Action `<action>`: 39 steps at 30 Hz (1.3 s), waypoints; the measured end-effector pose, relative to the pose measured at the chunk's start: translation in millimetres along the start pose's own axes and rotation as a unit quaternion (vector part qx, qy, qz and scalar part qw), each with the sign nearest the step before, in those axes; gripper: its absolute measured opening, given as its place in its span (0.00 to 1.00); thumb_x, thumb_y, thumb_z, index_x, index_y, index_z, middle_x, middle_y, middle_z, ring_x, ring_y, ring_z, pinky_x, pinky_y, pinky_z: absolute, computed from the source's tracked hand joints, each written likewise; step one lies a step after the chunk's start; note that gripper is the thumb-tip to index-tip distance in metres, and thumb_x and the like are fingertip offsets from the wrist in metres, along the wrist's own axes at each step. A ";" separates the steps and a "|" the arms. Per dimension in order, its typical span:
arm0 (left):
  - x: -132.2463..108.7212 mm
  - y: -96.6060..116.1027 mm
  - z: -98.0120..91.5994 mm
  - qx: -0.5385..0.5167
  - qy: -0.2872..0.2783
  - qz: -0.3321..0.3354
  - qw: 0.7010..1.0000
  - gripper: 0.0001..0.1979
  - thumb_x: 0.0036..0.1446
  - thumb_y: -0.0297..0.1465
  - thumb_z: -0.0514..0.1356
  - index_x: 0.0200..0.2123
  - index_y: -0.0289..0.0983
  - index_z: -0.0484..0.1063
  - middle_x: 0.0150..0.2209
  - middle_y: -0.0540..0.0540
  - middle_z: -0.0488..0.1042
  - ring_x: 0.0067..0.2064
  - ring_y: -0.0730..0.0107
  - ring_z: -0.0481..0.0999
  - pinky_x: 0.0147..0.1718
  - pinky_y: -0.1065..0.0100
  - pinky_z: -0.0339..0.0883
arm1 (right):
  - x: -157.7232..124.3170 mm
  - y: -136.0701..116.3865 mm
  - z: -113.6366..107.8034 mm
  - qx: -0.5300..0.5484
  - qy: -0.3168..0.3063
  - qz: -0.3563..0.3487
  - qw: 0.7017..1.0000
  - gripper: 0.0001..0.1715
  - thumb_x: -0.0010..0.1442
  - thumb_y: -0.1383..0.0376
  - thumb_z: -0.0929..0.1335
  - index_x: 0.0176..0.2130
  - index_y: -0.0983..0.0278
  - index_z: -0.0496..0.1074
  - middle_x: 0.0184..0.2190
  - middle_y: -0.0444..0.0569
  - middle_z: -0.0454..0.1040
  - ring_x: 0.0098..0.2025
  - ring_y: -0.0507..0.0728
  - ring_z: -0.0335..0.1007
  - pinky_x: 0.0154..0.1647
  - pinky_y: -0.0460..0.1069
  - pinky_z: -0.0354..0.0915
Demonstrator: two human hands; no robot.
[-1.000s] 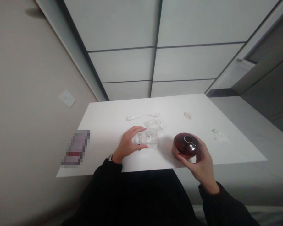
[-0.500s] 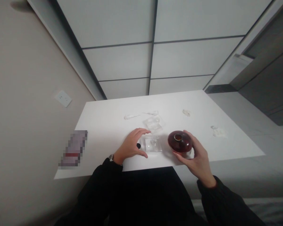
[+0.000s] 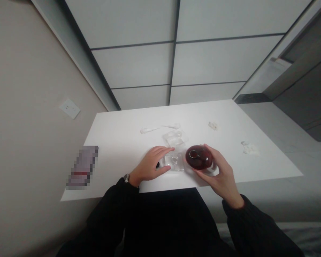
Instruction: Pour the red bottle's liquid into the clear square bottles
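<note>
In my right hand (image 3: 219, 171) is a round, dark red glass bottle (image 3: 200, 159) with a ring-shaped open neck. The bottle tilts to the left, its neck toward a clear, square plastic or glass container (image 3: 178, 165) on the table. My left hand (image 3: 153, 166) is beside that container, thumb and fingers apart at its left side; whether they touch it I cannot tell. Partly hidden behind my left hand is a small black round thing (image 3: 157, 165). Just beyond stands a second clear, square piece (image 3: 173, 137) with a round shape on it.
Two thin clear droppers or pipettes (image 3: 149, 130) lie farther back on the white table (image 3: 117, 142). Crumpled whitish scraps (image 3: 213, 125) and a clear wrapper-like piece (image 3: 250, 148) lie to the right. A blurred-out flat object (image 3: 82, 166) rests at the left edge.
My right hand has moved slightly left and tipped the bottle further toward the clear container. My left hand's fingers have come nearer to the container.
</note>
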State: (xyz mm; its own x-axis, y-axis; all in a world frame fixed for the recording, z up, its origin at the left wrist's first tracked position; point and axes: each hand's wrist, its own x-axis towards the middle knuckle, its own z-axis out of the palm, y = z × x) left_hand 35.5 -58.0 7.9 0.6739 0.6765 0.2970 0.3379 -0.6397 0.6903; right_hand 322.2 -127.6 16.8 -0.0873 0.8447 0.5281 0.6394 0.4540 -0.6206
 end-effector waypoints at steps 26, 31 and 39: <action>4.9 -14.6 6.6 0.044 0.320 -0.137 0.936 0.28 0.75 0.44 0.50 0.22 0.42 0.48 0.19 0.55 0.51 0.23 0.71 0.54 0.26 0.63 0.49 | 8.2 1.3 1.0 -0.034 -0.029 -0.045 0.998 0.46 0.64 0.63 0.77 0.74 0.52 0.59 0.62 0.58 0.75 0.63 0.70 0.73 0.63 0.69 0.74; 2.8 -15.3 6.3 0.030 0.353 -0.172 0.919 0.28 0.77 0.47 0.46 0.23 0.42 0.54 0.19 0.56 0.54 0.21 0.74 0.54 0.23 0.65 0.47 | 7.9 0.7 1.6 -0.039 -0.025 -0.046 0.998 0.46 0.64 0.62 0.76 0.74 0.52 0.59 0.63 0.57 0.74 0.63 0.69 0.73 0.63 0.68 0.74; 3.1 -12.5 0.5 0.039 0.355 -0.179 0.917 0.26 0.72 0.40 0.53 0.21 0.42 0.49 0.18 0.57 0.48 0.21 0.75 0.50 0.23 0.65 0.44 | 5.7 4.6 4.2 -0.029 -0.017 -0.052 0.998 0.47 0.64 0.63 0.76 0.74 0.52 0.58 0.64 0.57 0.74 0.64 0.70 0.73 0.63 0.69 0.74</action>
State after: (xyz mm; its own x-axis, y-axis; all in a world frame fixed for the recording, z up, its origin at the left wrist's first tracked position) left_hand 33.7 -48.1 -0.1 -0.0773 0.8977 0.4338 0.5180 -0.3356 0.7868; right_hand 321.5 -119.5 14.6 -0.1808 0.8036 0.5670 0.6686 0.5233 -0.5284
